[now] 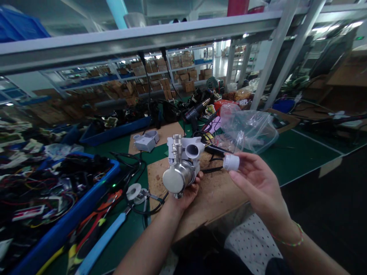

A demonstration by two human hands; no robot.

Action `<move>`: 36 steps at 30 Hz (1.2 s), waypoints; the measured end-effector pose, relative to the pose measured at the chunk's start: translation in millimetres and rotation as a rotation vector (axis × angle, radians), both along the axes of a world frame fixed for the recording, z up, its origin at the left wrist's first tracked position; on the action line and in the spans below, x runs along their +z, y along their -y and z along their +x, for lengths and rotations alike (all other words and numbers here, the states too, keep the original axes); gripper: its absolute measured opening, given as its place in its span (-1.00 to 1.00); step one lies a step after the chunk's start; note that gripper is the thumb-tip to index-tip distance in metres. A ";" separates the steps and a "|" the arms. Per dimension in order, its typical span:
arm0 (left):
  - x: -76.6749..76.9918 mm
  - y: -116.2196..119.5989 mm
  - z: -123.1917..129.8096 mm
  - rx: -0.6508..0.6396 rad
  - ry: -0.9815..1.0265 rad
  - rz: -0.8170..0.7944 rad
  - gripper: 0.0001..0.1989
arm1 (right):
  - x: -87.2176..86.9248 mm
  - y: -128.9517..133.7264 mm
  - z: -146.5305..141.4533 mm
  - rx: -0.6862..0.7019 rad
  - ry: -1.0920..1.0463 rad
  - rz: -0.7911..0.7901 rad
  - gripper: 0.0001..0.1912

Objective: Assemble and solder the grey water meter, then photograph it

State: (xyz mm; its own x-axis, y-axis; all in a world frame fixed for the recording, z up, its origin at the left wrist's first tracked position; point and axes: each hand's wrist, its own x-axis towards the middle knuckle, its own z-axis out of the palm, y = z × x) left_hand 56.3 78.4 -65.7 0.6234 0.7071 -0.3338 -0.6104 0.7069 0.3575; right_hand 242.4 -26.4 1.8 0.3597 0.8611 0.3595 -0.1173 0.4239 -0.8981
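My left hand [187,194] is wrapped from below round a device with a shiny round metal body [176,177], a metal pipe fitting on top and a light grey plastic housing [197,151] behind it. The device is held up over a brown board [223,194]. To its right, my right hand [256,181] pinches a small white threaded plastic cap [231,162] between thumb and fingers. The cap is apart from the device. My left fingers are partly hidden behind the metal body.
A grey plastic housing part [146,140] lies behind the board. Pliers [76,248], a solder roll [133,191] and a blue bin of wires [97,189] stand left. A heat gun [195,114] and a clear plastic bag [252,130] lie at the back right. A metal shelf beam [172,32] crosses above.
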 end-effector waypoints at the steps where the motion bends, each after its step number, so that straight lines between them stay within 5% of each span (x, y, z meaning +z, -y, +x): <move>1: -1.2 -0.5 -0.5 -0.001 0.003 0.004 -0.72 | 1.1 1.3 -1.3 0.007 0.009 0.003 -0.64; 9: 0.7 -2.1 -5.6 0.078 -0.027 0.104 -0.77 | -2.6 2.0 -2.0 0.014 -0.020 -0.045 -0.64; 13: 11.8 -0.5 0.0 0.258 -0.101 0.273 -0.34 | -9.4 0.4 1.4 -0.030 -0.050 -0.085 -0.64; 16: 15.8 0.9 5.8 0.548 -0.208 0.517 -0.25 | -17.4 -1.3 7.6 -0.070 -0.128 -0.138 -0.60; 19: 14.1 5.0 4.8 0.700 -0.342 0.761 -0.10 | -24.3 -2.9 14.6 -0.095 -0.219 -0.207 -0.57; 23: 9.6 15.5 -1.6 0.823 -0.794 1.537 0.03 | -29.8 -3.2 22.7 -0.098 -0.301 -0.235 -0.57; 26: 7.9 22.4 -2.9 0.776 -0.887 1.809 0.06 | -32.1 -1.5 27.6 -0.142 -0.341 -0.278 -0.57; 36: 7.0 30.0 -2.0 0.649 -0.859 1.868 0.17 | -23.4 4.2 19.6 -0.075 -0.167 -0.281 -0.65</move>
